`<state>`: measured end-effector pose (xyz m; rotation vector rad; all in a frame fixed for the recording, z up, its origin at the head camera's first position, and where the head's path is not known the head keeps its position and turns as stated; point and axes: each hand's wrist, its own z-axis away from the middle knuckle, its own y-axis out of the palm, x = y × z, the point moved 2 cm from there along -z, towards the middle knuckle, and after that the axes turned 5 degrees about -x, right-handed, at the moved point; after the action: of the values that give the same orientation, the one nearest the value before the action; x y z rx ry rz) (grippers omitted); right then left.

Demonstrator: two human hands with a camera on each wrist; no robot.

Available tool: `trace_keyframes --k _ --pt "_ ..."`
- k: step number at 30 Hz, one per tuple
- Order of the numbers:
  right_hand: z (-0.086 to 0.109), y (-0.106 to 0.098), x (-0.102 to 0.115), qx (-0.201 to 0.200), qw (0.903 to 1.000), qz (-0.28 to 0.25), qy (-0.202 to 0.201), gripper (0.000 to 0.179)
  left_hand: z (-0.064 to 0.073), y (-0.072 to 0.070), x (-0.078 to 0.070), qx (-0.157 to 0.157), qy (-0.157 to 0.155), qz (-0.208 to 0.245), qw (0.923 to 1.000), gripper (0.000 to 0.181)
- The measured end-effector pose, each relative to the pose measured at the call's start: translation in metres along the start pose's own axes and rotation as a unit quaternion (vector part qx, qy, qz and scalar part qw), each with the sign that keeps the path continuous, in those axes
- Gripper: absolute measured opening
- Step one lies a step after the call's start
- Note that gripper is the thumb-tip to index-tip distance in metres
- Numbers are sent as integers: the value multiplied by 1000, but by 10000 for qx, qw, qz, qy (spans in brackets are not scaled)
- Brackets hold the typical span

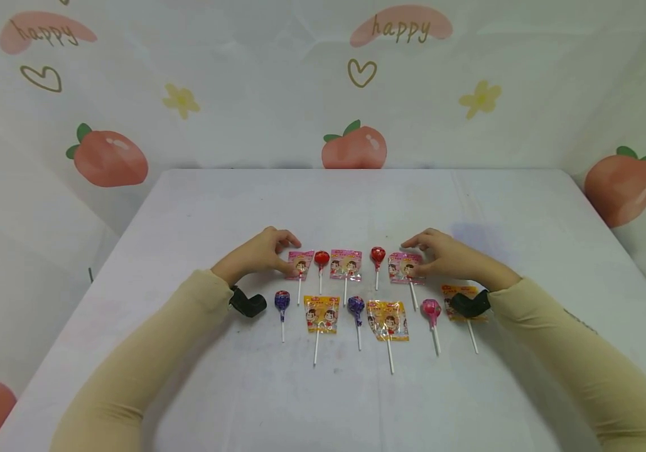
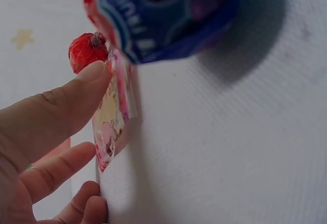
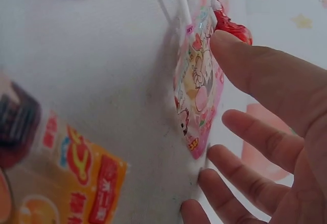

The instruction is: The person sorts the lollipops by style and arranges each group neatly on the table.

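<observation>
Two rows of wrapped lollipops lie on a white table. My left hand [image 1: 260, 254] is at the left end of the far row, thumb against a pink-packet lollipop [image 1: 300, 258], fingers spread around its far side. At the right end, my right hand [image 1: 447, 256] has its thumb at another pink-packet lollipop [image 1: 402, 261], with fingers loosely spread beyond the packet. Between the hands are a red round lollipop [image 1: 321, 257], a middle pink-packet lollipop [image 1: 346, 258] and a second red round lollipop [image 1: 378, 253]. Close to the left wrist camera looms a purple-blue round lollipop [image 2: 168, 20].
The near row holds purple lollipops [image 1: 356, 305], orange-packet lollipops [image 1: 321, 309] and a pink round lollipop [image 1: 431, 307]. The right wrist's black camera [image 1: 471, 304] hangs over an orange packet [image 1: 454, 291]. A patterned cloth [image 1: 266, 94] stands behind the table [image 1: 243, 194].
</observation>
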<state>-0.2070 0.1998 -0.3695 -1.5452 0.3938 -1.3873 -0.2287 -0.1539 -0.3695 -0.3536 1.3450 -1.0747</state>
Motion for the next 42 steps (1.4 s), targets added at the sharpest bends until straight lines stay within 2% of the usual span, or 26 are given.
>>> trace_keyframes --k 17,28,36,42 --pt "-2 1 4 -128 9997 205 -91 56 -3 1 -4 25 -81 -236 9997 51" --pt "-4 3 -2 -189 9996 198 -108 52 -9 3 -1 12 27 -448 9990 46" --pt "-5 4 -2 -141 9998 137 68 51 -11 2 -6 89 -85 -410 9991 42" --pt "-6 5 -3 -131 9998 131 89 51 -11 2 -7 157 -121 -145 9997 42"
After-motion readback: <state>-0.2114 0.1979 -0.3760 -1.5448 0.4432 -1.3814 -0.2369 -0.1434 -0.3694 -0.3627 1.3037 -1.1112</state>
